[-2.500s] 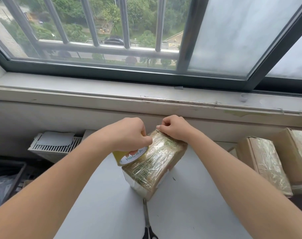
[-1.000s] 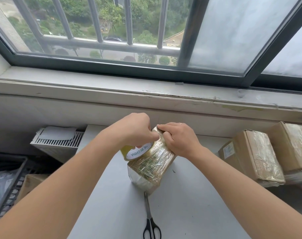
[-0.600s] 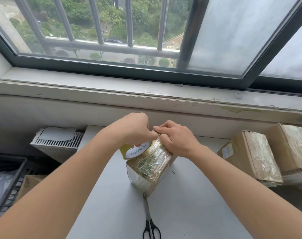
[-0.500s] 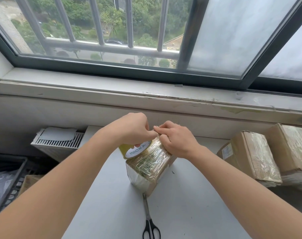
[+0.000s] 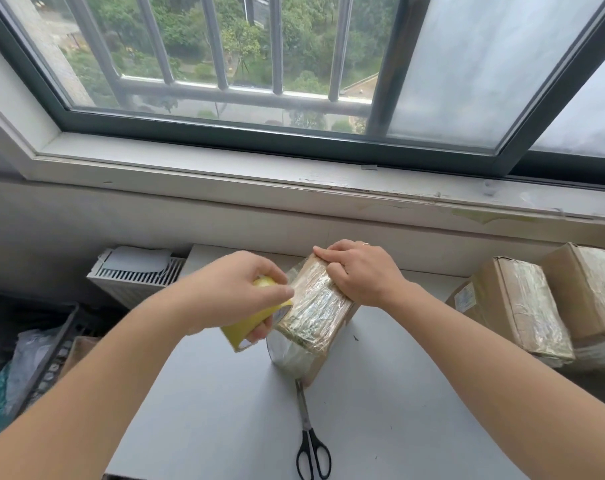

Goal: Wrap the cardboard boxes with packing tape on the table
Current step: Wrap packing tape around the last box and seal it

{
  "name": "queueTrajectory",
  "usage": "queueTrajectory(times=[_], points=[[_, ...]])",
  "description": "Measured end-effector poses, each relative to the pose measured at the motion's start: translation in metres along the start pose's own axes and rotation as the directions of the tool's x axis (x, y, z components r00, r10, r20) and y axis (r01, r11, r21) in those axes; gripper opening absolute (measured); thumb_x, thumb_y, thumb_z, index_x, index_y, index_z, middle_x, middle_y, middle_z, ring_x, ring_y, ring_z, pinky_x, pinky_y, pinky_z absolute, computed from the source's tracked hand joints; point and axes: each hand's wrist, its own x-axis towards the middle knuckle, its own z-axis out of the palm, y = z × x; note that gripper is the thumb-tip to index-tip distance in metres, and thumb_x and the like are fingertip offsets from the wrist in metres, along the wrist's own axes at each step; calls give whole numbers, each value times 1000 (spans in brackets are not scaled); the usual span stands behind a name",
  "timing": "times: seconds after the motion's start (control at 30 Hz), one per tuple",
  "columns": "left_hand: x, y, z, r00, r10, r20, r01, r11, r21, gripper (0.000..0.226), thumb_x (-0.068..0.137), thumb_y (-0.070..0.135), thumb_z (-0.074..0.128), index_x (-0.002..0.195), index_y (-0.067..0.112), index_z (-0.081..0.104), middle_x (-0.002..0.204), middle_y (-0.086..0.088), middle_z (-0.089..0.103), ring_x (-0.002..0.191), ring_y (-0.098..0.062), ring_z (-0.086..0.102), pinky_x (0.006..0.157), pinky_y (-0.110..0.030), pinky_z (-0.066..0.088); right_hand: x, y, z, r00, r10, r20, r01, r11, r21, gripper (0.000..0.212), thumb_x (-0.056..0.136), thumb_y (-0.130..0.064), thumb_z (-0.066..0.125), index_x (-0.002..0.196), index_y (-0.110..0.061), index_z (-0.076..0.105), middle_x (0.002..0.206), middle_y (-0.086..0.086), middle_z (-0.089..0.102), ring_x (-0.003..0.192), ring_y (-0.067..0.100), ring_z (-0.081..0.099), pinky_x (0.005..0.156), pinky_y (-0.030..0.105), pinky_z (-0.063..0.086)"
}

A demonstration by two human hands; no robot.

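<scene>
We look down on a white table (image 5: 207, 410) pushed up beneath a barred window, with a worn white sill (image 5: 225, 174) running across above it and trees far below outside. At the far left, off the table's edge, a dark basket (image 5: 52, 358) holds crumpled bags, and behind it sits a white slatted grille (image 5: 135, 278).

Moving in, our left hand (image 5: 235, 292) is curled around a yellow tape roll (image 5: 245, 327), with the fingers wrapped over its top and the thumb underneath. It holds the roll in the air just beside the left face of the cardboard box (image 5: 315, 306). A glossy strip of clear tape shows between the roll and the box's upper left corner.

The box stands near the middle of the table, tipped so that its top leans away toward the window. Its faces are already shiny with tape. Our right hand (image 5: 360, 271) rests on the box's upper far end. Its fingers lie nearly straight across the top edge and point left, and the thumb is laid flat on the taped face, so the hand presses rather than clutches. A thin ring (image 5: 365, 243) shows on one finger.

Just in front of the box lie black-handled scissors (image 5: 309, 441), blades toward the box, handles toward us.

At the right edge, two more taped boxes sit side by side, a nearer one (image 5: 515, 306) and a farther one (image 5: 592, 292).
</scene>
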Motion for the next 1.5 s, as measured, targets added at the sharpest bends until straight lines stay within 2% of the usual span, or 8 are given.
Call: queueTrajectory(times=[0.17, 0.37, 0.67, 0.8, 1.03, 1.2, 1.4, 1.5], points=[[-20, -30, 18, 999, -46, -6, 43, 960, -277, 22, 101, 23, 65, 123, 19, 63, 69, -13, 71, 58, -28, 67, 61, -37, 59, 1, -3, -2, 1000, -2, 15, 3, 1000, -26, 67, 86, -45, 17, 146, -54, 46, 147, -18, 51, 131, 20, 50, 105, 40, 42], [-22, -46, 47, 998, -29, -64, 3, 927, -375, 23, 102, 18, 62, 125, 21, 61, 65, -11, 68, 56, -27, 64, 64, -43, 59, -2, -7, -5, 1000, -3, 8, 4, 999, -53, 67, 85, -45, 18, 145, -56, 46, 148, -18, 52, 132, 19, 50, 102, 39, 43], [-15, -69, 69, 990, 39, -134, -70, 970, -234, 36, 100, 19, 63, 133, 34, 60, 62, -1, 67, 52, -22, 65, 53, -34, 55, -3, -8, -5, 1000, -25, -5, 24, 991, -128, 65, 87, -45, 18, 144, -56, 46, 146, -19, 55, 128, 22, 53, 98, 40, 46], [-10, -84, 80, 970, 105, -218, -135, 982, -130, 47, 98, 21, 63, 142, 37, 59, 83, -1, 68, 55, -17, 70, 59, -30, 60, -3, -13, -6, 1000, -24, 15, 26, 983, -182, 67, 87, -44, 17, 146, -54, 46, 149, -18, 52, 127, 21, 50, 100, 39, 43], [2, -101, 78, 956, 200, -213, -223, 971, -91, 50, 95, 24, 63, 142, 40, 58, 83, 0, 67, 55, -21, 69, 68, -39, 63, -18, -43, -5, 986, -62, 154, 102, 956, -274, 54, 108, -31, 29, 161, -22, 28, 170, -5, 19, 156, 14, 18, 125, 50, 13], [8, -104, 73, 950, 259, -177, -272, 960, -58, 51, 94, 27, 63, 144, 36, 58, 90, 1, 69, 63, -22, 70, 72, -38, 61, -34, -63, 13, 986, 34, 162, 1, 977, -211, 69, 108, -53, 21, 164, -15, 7, 172, 0, 0, 157, 10, -3, 127, 43, -3], [9, -107, 65, 946, 297, -132, -310, 945, -101, 48, 94, 22, 61, 139, 37, 62, 87, -5, 69, 56, -28, 67, 62, -41, 63, -37, -97, 22, 992, 110, 57, -89, 954, -285, 56, 112, -39, 24, 162, -14, 21, 170, 5, 18, 156, 22, 17, 124, 42, 22], [5, -112, 67, 934, 339, -110, -345, 938, -42, 49, 94, 24, 60, 141, 37, 59, 90, -6, 71, 62, -30, 69, 69, -44, 61, -50, -105, 36, 990, 137, -35, -141, 965, -220, 51, 112, -35, 30, 159, -14, 32, 167, 4, 28, 155, 23, 22, 121, 34, 21]])
